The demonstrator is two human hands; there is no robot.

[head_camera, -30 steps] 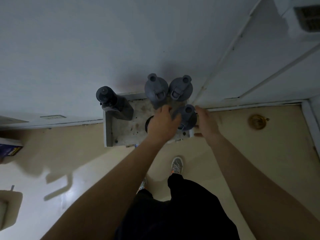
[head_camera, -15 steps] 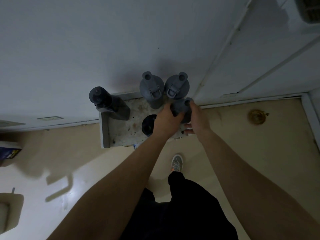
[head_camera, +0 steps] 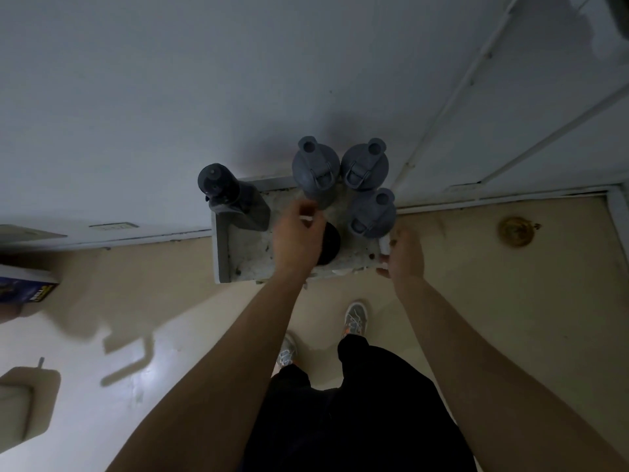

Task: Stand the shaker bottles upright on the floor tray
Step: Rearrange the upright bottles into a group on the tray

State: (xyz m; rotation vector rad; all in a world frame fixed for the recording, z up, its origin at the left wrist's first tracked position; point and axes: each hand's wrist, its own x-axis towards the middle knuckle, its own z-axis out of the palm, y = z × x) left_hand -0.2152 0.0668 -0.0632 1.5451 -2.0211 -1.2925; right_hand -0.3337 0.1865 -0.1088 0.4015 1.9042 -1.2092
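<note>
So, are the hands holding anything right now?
No bottle is held. The left hand hovers open over the tray; the right hand rests at its right corner.

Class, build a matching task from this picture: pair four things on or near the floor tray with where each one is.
Things:
1. square-bodied bottle
2. black round object
3. right hand
4. blue box

Places:
A. at the tray's right front corner
B. on the floor, far left edge of view
C. tray's back left corner
D. on the tray, partly behind the left hand

Pairs: 1-C, 2-D, 3-A, 4-B
</note>
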